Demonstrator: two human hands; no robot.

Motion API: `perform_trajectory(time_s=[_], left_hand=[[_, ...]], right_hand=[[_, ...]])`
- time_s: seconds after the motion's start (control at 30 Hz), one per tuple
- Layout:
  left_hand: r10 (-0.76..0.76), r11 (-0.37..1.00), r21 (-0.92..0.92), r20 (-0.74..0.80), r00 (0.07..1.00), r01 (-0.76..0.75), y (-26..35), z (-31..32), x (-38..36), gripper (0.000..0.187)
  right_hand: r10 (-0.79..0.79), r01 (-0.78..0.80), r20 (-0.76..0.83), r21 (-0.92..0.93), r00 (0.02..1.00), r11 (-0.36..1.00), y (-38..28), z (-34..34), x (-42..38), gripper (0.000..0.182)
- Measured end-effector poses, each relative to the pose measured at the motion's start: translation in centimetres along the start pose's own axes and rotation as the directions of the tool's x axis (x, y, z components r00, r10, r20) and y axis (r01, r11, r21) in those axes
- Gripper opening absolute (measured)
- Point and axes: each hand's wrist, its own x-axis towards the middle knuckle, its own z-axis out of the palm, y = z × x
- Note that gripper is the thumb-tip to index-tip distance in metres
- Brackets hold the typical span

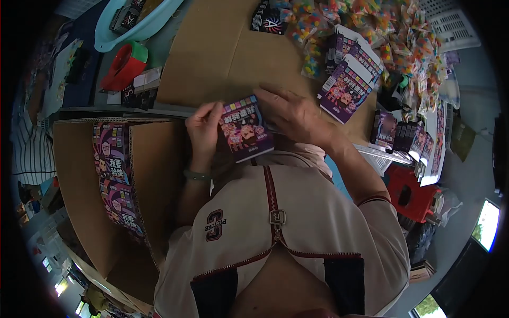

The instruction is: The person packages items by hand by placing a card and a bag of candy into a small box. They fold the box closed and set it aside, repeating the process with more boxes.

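A small purple printed carton (pixel 246 127) with cartoon figures and white lettering is held in front of my body, just past the table's near edge. My left hand (pixel 204 127), with a bracelet at its wrist, pinches the carton's left edge between thumb and fingers. My right hand (pixel 294 112) is at the carton's right side, fingers stretched out and fingertips right at its upper right corner. On the cardboard to the right lie flat, overlapping purple cartons (pixel 347 87) of the same print, white flaps out.
Many small clear packets of colourful candies (pixel 382 26) are heaped at upper right. A large cardboard box (pixel 77 196) at left holds purple boxes (pixel 114 153). A red tape dispenser (pixel 124 66), blue basin (pixel 103 26), black cartons (pixel 269 18) and red stool (pixel 408 193) stand around.
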Motion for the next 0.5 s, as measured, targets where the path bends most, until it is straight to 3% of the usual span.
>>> perform_trajectory(time_s=[0.03, 0.07, 0.1, 0.17, 0.27, 0.37, 0.4, 0.47, 0.5], left_hand=[[-0.082, 0.993, -0.096, -0.123, 0.989, 0.071, 0.2, -0.4, 0.8, 0.015], [-0.058, 0.988, -0.148, -0.118, 0.991, 0.040, -0.5, -0.9, 1.4, 0.016], [-0.045, 0.988, -0.153, -0.119, 0.992, 0.027, -0.3, -1.1, 1.8, 0.016], [-0.104, 0.989, -0.126, -0.174, 0.979, 0.082, 0.1, -1.3, 2.2, 0.015], [-0.209, 0.944, -0.294, -0.174, 0.962, 0.152, -0.4, -2.1, 2.5, 0.014], [-0.279, 0.910, -0.363, -0.175, 0.944, 0.202, -0.8, -1.7, 2.7, 0.016], [-0.273, 0.909, -0.369, -0.175, 0.946, 0.194, -0.3, -1.6, 2.4, 0.016], [-0.148, 0.951, -0.298, -0.210, 0.966, 0.081, 1.3, -1.5, 1.5, 0.044], [-0.143, 0.951, -0.301, -0.211, 0.967, 0.074, 1.3, -0.9, 1.5, 0.044]], right_hand=[[-0.062, 0.057, -0.030, -0.146, 0.998, 0.988, -0.7, -0.3, 0.8, 0.046], [-0.119, 0.135, 0.079, -0.245, 0.990, 0.960, -0.9, -0.3, 1.1, 0.052], [-0.128, 0.144, 0.077, -0.254, 0.989, 0.956, -0.7, -0.2, 1.5, 0.052], [-0.218, 0.305, 0.322, -0.254, 0.921, 0.918, -0.3, 0.1, 2.2, 0.055], [-0.192, 0.247, 0.246, -0.218, 0.950, 0.944, -1.2, -0.3, 3.4, 0.060], [-0.284, 0.351, 0.284, -0.224, 0.916, 0.909, -1.2, -0.4, 4.4, 0.054], [-0.288, 0.357, 0.286, -0.230, 0.914, 0.905, -1.0, -0.6, 4.8, 0.054], [-0.085, 0.091, 0.198, -0.018, 0.977, 0.996, -0.3, -1.2, 6.1, 0.042], [-0.090, 0.096, 0.198, -0.023, 0.976, 0.995, 0.3, -1.3, 6.6, 0.042]])
